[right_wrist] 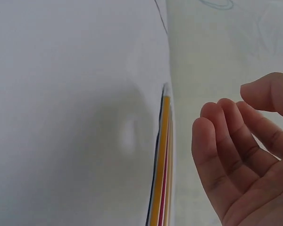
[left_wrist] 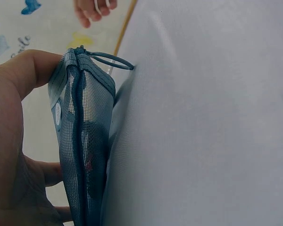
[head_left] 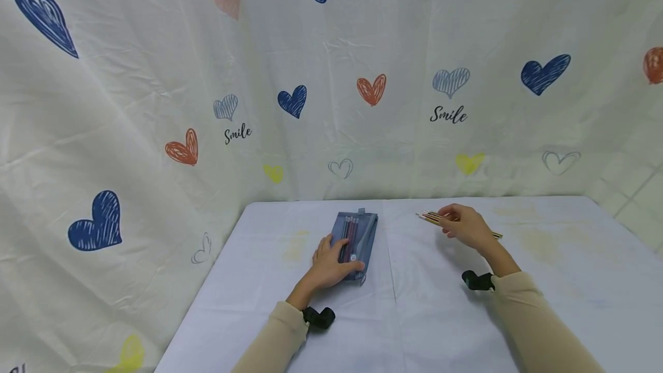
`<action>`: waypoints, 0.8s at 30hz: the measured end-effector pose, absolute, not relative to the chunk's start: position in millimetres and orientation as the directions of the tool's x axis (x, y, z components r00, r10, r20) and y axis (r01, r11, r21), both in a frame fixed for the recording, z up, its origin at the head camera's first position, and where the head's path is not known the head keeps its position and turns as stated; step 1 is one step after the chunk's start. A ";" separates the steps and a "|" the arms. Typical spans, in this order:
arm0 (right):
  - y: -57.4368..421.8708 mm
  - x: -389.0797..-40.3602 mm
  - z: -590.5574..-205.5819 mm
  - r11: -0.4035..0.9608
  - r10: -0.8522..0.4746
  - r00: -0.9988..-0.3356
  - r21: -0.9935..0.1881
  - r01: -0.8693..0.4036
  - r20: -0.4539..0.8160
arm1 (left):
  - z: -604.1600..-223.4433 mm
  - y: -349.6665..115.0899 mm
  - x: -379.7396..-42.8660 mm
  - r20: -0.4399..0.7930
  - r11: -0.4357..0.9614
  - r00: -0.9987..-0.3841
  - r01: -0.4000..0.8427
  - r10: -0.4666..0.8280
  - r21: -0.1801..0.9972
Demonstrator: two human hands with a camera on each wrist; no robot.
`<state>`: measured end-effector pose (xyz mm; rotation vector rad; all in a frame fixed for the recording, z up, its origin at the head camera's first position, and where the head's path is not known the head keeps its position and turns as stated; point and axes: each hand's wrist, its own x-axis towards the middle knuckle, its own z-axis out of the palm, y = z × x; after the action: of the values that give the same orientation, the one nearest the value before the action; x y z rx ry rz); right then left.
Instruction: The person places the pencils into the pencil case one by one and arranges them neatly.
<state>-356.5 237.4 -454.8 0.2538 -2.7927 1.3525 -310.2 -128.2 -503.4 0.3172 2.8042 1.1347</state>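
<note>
A blue pencil case (head_left: 365, 240) with a mesh side and a zipper lies on the table. Dark reddish pencils (head_left: 350, 229) show along its top. My left hand (head_left: 327, 265) rests on the near part of the case, fingers spread at its left side and thumb reaching across the near end. Seen from the left wrist, the thumb and fingertips touch the face of the mesh case (left_wrist: 92, 141). Over to the right, a bundle of striped pencils (right_wrist: 162, 165) lies on the table. Just above it is my right hand (head_left: 468, 228), with nothing between thumb and loosely bent fingers.
The table (head_left: 404, 327) has a white cover with a fold line down its middle. Behind it hangs a white curtain (head_left: 311, 45) printed with hearts and "Smile". Black wrist cameras (head_left: 320, 318) sit on both wrists, below beige sleeves (head_left: 538, 321).
</note>
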 end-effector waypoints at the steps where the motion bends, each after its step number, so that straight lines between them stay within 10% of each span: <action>1: 240.3 -356.7 -455.5 0.626 -0.130 -0.986 -0.762 -0.165 0.106 | -503.3 -128.3 -310.2 -0.014 0.700 -0.973 0.154 0.228 0.697; 24: 272.8 -359.8 -465.7 0.802 -0.179 -0.977 -0.559 -0.212 0.114 | -500.9 -126.4 -309.8 -0.025 0.709 -0.977 0.135 0.211 0.692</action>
<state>-359.8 272.8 -465.7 0.3176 -2.9283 0.9191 -309.8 -126.4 -500.9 0.2854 2.8093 1.1244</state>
